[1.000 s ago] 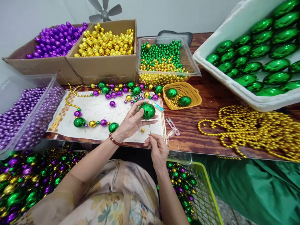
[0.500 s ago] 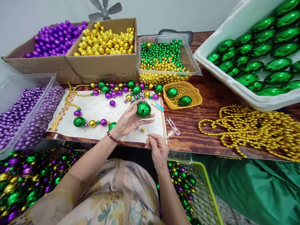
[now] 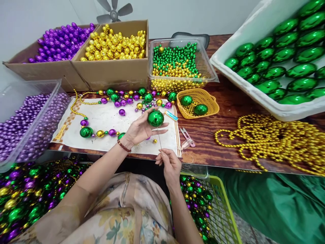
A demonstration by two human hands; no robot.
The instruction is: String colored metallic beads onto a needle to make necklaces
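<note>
My left hand (image 3: 138,130) is closed round a large shiny green ball bead (image 3: 155,118) and holds it above the white cloth mat (image 3: 106,118). A thin needle (image 3: 159,138) sticks out of the bead's underside. Just below, my right hand (image 3: 170,165) pinches the needle's lower end at the table's front edge. A partly strung strand of green, gold and purple beads (image 3: 101,133) lies on the mat to the left of my left hand.
Cardboard boxes of purple beads (image 3: 58,42) and gold beads (image 3: 115,42) stand at the back. A clear tub of small green and gold beads (image 3: 177,64), a yellow basket (image 3: 198,103), a white tray of green balls (image 3: 274,64), gold strands (image 3: 276,140) and snips (image 3: 187,137) lie right.
My left hand has brought the green bead slightly left and nearer. My right hand has drawn the needle down, away from the bead.
</note>
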